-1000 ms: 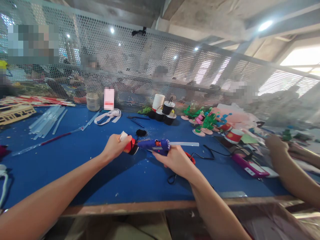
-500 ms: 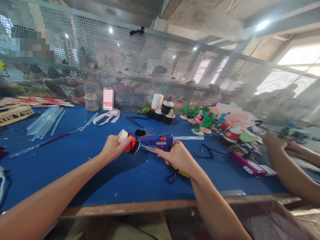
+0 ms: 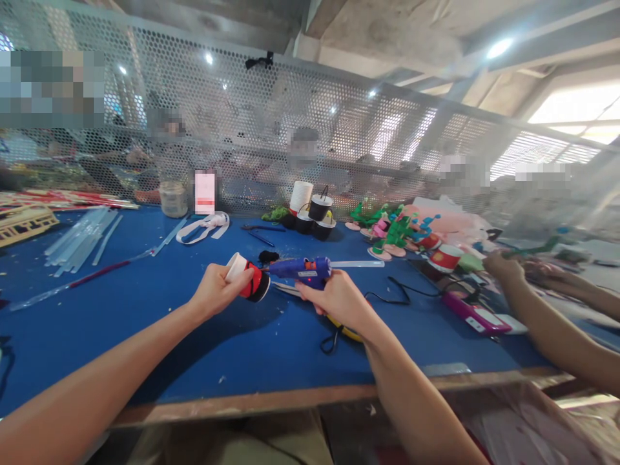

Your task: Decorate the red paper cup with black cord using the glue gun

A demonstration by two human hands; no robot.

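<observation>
My left hand (image 3: 216, 290) is closed round a small paper cup (image 3: 249, 280) with a red and black band, held on its side above the blue table (image 3: 145, 303). My right hand (image 3: 338, 298) grips a blue hot glue gun (image 3: 301, 268) whose nozzle points left and touches the cup's black end. A clear glue stick (image 3: 356, 263) juts out of the gun's back. The gun's black cord (image 3: 387, 298) trails off to the right.
Yellow-handled scissors (image 3: 341, 332) lie under my right wrist. Loose glue sticks (image 3: 77, 236) lie far left, a jar (image 3: 173, 198), black and white cups (image 3: 310, 210) and green and pink craft pieces (image 3: 397, 232) stand by the mesh fence (image 3: 242, 129). Another person's hands (image 3: 504, 266) work at right beside a pink phone (image 3: 472, 312).
Both hands have lifted the cup and the glue gun slightly up off the table. The other person's hand at right has shifted left and up.
</observation>
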